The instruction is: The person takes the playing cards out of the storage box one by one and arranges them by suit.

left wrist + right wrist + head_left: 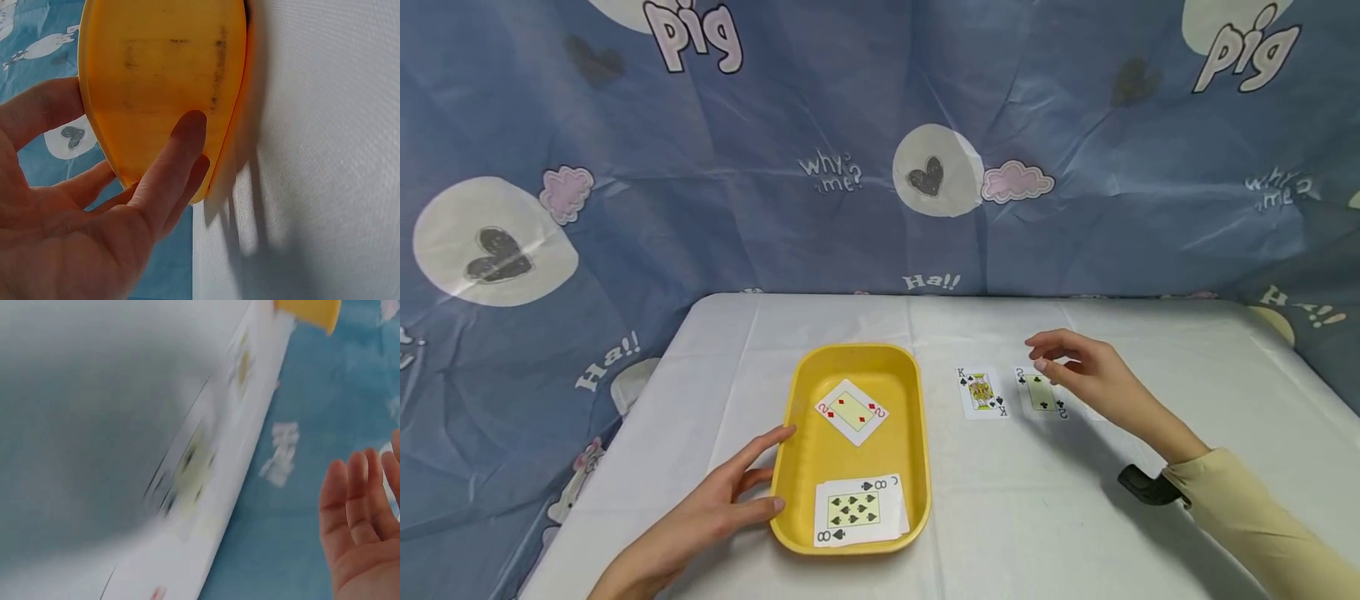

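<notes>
My left hand [722, 504] rests at the left side of a yellow tray [923, 450], thumb and index fingertip on its rim. In the left wrist view, my relaxed fingers [165, 169] lie along the tray's outer wall. Inside the tray are a two of diamonds [852, 412] and, nearer me, a small stack of cards topped by an eight of spades [853, 510]. My right hand [1086, 367], fingers loosely bent and holding nothing, is raised over the two of clubs [1041, 396], covering part of it. The king of spades [981, 393] lies to its left.
Another card [1094, 413], mostly hidden by my right hand, continues the row on the white tablecloth [1015, 508]. A blue printed curtain [820, 225] hangs behind the table. A dark wristband [1150, 487] shows at my right sleeve.
</notes>
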Demonstrator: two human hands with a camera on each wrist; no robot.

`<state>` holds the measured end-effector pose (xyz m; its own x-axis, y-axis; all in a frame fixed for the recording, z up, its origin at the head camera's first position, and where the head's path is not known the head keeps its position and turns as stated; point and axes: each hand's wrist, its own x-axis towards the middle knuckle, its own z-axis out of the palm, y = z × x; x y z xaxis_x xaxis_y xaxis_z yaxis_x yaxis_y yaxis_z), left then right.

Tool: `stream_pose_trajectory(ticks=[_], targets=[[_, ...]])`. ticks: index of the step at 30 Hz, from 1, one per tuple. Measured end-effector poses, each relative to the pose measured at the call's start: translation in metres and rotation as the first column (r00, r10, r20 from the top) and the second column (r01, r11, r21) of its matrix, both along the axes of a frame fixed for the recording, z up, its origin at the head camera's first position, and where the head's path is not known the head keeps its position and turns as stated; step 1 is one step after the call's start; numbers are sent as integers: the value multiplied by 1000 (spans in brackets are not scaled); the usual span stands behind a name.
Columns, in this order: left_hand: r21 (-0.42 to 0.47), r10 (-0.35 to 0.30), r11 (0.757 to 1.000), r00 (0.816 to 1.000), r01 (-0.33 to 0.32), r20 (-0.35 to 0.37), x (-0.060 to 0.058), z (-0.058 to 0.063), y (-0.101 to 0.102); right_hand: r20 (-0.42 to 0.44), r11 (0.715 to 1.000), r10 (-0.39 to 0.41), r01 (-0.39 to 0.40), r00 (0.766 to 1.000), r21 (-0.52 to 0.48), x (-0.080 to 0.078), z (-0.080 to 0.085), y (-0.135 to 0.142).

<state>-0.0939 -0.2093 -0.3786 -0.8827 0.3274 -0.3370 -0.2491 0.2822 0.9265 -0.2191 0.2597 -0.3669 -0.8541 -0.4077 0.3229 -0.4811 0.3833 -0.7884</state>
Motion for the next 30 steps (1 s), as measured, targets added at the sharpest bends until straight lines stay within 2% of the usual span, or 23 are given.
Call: stream_pose_trajectory(ticks=[10,15,23,30], targets=[[-31,15,999,1000,-16,-12,1,1,1,98,983,162,-152,982,-103,8,5,-71],[-26,14,1000,1000,-14,-8,1,1,0,101,965,241,-227,965,-129,12,8,-103],[-12,11,1000,1000,-11,0,0,1,-1,146,927,367,-348,919,-138,11,4,-148],[0,1,1000,1000,-1,-13,1,0,-2,195,893,448,-448,873,-45,0,1,-183]])
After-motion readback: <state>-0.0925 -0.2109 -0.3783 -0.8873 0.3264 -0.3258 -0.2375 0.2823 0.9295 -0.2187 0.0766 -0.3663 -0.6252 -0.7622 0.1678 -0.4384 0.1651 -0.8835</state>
